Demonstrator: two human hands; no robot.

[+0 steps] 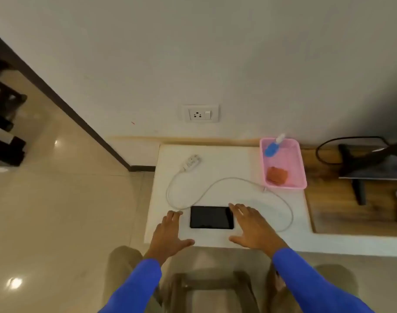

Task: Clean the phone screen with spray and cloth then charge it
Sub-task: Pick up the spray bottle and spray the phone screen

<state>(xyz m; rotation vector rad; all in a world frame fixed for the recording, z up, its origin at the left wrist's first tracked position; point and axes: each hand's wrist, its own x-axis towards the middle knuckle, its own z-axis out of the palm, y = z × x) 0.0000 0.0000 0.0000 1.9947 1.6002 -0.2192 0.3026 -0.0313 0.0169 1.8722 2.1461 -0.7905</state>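
Both hands lie flat with a wide, empty grip: the left hand (170, 231) beside the phone (211, 217), the right hand (252, 227) with fingertips at its right edge. The phone lies screen-up on the white surface (226, 163), long axis left-right. A cable (215, 184) loops behind. The spray (273, 145) and cloth (277, 175) sit in the pink basket (302, 175), blurred.
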